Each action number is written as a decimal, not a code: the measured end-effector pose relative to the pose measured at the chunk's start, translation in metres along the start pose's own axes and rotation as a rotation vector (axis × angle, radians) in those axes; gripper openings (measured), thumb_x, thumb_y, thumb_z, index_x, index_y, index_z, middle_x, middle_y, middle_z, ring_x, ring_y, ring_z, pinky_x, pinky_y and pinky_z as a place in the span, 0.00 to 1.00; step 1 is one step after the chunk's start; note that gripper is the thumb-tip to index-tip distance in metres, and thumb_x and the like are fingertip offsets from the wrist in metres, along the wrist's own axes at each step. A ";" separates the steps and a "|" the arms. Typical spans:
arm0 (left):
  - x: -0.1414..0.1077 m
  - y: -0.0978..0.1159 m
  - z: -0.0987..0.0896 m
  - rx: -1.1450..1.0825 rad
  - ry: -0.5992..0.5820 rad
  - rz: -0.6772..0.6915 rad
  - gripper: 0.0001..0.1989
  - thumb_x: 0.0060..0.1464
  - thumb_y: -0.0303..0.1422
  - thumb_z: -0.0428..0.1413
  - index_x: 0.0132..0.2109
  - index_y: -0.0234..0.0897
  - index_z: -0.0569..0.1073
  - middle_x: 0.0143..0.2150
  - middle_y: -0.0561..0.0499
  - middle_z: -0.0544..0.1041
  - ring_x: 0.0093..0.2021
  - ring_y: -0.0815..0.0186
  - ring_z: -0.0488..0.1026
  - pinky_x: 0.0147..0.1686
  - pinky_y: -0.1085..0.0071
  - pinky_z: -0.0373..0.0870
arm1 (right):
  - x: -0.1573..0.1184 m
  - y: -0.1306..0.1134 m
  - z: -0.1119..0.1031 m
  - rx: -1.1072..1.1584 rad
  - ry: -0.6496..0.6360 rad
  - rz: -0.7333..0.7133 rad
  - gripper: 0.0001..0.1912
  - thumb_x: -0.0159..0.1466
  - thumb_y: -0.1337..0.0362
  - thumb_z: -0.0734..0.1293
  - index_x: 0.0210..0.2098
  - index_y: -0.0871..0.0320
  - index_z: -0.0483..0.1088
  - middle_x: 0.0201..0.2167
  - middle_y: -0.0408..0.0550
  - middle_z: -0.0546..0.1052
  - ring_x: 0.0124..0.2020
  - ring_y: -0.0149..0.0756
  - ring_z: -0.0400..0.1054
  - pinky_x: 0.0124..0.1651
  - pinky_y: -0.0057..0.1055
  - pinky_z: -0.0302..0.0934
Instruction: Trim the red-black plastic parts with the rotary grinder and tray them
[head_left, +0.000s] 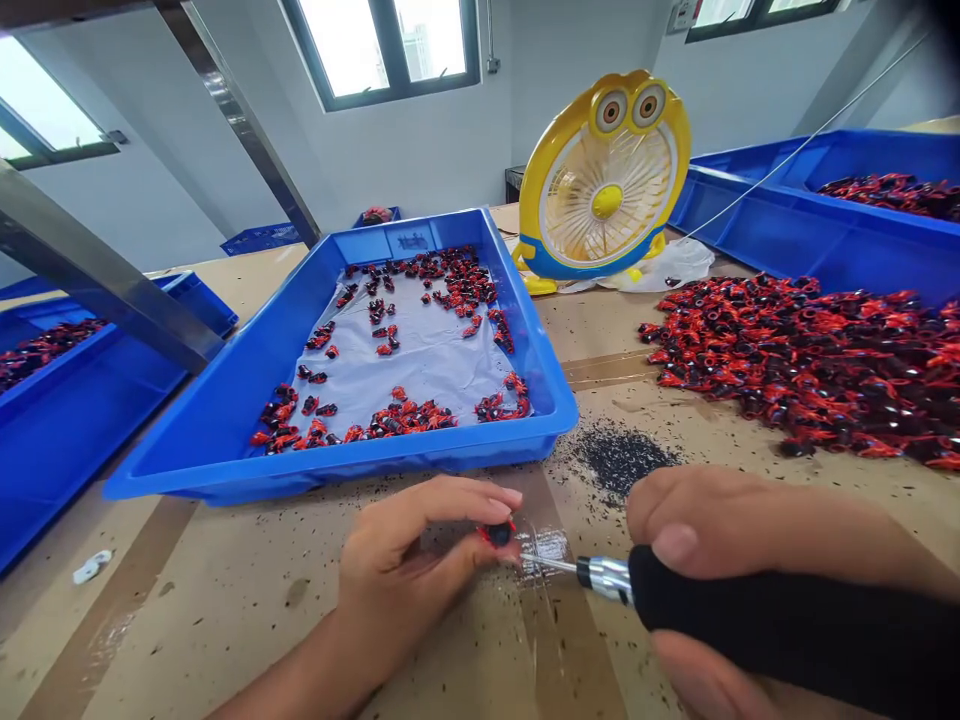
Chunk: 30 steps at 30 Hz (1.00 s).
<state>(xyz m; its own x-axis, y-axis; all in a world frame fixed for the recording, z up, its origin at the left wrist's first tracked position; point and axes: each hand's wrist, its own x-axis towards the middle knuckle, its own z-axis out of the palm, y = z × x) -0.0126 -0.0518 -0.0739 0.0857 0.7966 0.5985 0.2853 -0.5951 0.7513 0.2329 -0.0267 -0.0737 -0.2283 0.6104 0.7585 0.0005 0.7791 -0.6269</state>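
My left hand point(420, 560) pinches a small red and black part point(499, 533) between thumb and fingers, low over the table. In my right hand point(705, 530) is a black-handled tool point(780, 620) with a silver collar and a thin metal shaft. The shaft points left, its tip at or very near the part; whether it touches cannot be made out. Beyond my left hand stands a blue tray point(337, 462) lined with white sheet, with many similar parts in it. A large pile of red and black parts point(817, 360) lies on the table at the right.
A yellow fan point(606, 200) stands behind the tray, beside a white plastic bag point(679, 262). Black shavings point(622, 460) lie near my right hand. More blue bins point(810, 220) stand at right and left. A small white object point(92, 567) lies on the left of the table.
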 end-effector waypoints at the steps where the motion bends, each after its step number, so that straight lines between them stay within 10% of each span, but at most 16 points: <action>1: 0.001 0.000 0.001 -0.003 -0.003 0.009 0.03 0.66 0.33 0.71 0.45 0.41 0.86 0.42 0.48 0.92 0.39 0.65 0.91 0.41 0.78 0.88 | 0.001 0.002 -0.001 0.001 0.006 -0.013 0.19 0.61 0.62 0.79 0.50 0.49 0.75 0.26 0.38 0.73 0.24 0.32 0.73 0.37 0.35 0.77; 10: 0.006 0.003 0.001 0.060 -0.071 0.086 0.03 0.66 0.32 0.71 0.45 0.39 0.87 0.39 0.46 0.92 0.36 0.61 0.91 0.37 0.74 0.88 | 0.020 -0.001 0.009 0.005 0.039 -0.028 0.19 0.55 0.70 0.79 0.44 0.52 0.75 0.24 0.36 0.76 0.19 0.25 0.71 0.25 0.24 0.71; 30: 0.003 0.003 -0.001 0.067 -0.161 0.086 0.09 0.66 0.26 0.69 0.51 0.42 0.86 0.40 0.49 0.92 0.34 0.62 0.91 0.34 0.73 0.86 | 0.028 -0.005 0.010 -0.164 -0.011 -0.049 0.11 0.61 0.62 0.76 0.40 0.51 0.73 0.26 0.37 0.83 0.24 0.25 0.78 0.31 0.22 0.73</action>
<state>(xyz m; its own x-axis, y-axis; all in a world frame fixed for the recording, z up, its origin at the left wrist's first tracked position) -0.0122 -0.0513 -0.0692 0.2627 0.7529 0.6034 0.3324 -0.6577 0.6760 0.2165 -0.0148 -0.0512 -0.2427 0.5700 0.7850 0.1476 0.8214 -0.5508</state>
